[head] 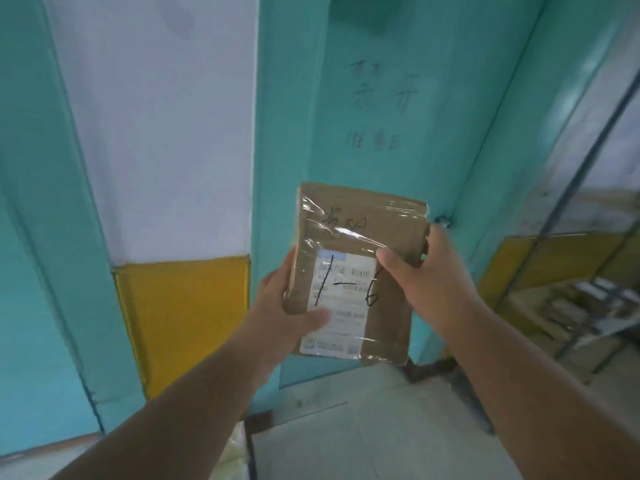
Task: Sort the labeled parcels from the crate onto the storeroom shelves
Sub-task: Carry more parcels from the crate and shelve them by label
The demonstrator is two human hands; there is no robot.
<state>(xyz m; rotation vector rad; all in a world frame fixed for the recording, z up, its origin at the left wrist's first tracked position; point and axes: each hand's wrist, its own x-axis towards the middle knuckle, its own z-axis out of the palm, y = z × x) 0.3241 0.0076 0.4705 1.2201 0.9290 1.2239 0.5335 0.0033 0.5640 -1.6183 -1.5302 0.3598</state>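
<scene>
Holding the parcel [356, 271] up in front of a blue-green wall [381, 98], both hands were clamped on it. It was a flat brown cardboard pack wrapped in shiny clear tape, with "1-6" drawn big on its white label [341, 296]. It looked light and stiff, and the tape could make it slippery, so the side edges seemed the best place to grip. The left hand [287, 303] held the left edge, thumb lying across the label. The right hand [426, 271] held the right edge, thumb on the front. Metal shelves [588, 299] stood far off to the right, well apart from the parcel
</scene>
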